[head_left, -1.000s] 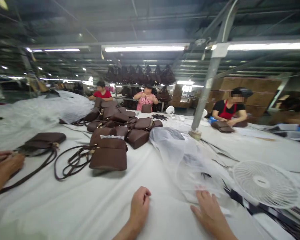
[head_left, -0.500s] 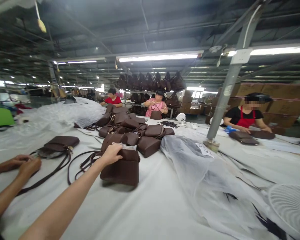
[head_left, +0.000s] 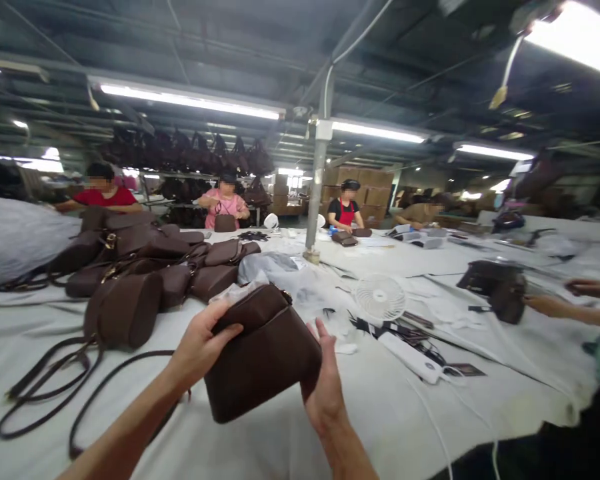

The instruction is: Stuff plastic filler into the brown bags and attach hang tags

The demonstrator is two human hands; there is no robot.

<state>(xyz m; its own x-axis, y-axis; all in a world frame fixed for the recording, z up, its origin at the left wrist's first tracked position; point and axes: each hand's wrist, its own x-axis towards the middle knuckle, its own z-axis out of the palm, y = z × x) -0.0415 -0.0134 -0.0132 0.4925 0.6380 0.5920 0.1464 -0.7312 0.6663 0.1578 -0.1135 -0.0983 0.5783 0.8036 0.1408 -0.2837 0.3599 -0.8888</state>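
A dark brown bag (head_left: 263,357) is tilted above the white-covered table (head_left: 180,440), with clear plastic (head_left: 240,291) showing at its top edge. My left hand (head_left: 200,343) grips its upper left corner, thumb across the front. Around the right side is my right hand (head_left: 325,380), its fingers partly hidden behind the bag. A dark strap (head_left: 115,373) loops over the cloth left of my left forearm. Beyond, to the left, lies a pile of similar brown bags (head_left: 145,247).
A white fan (head_left: 380,297), a white power strip (head_left: 410,357) and cords lie to the right. A metal post (head_left: 316,193) rises from the table. At the right edge another person's hands (head_left: 555,307) hold a dark bag. Several people work across the table.
The view has swung right. The bag is now lifted and tilted between both my hands; earlier one hand held it at the top. My right hand has come onto its right side.
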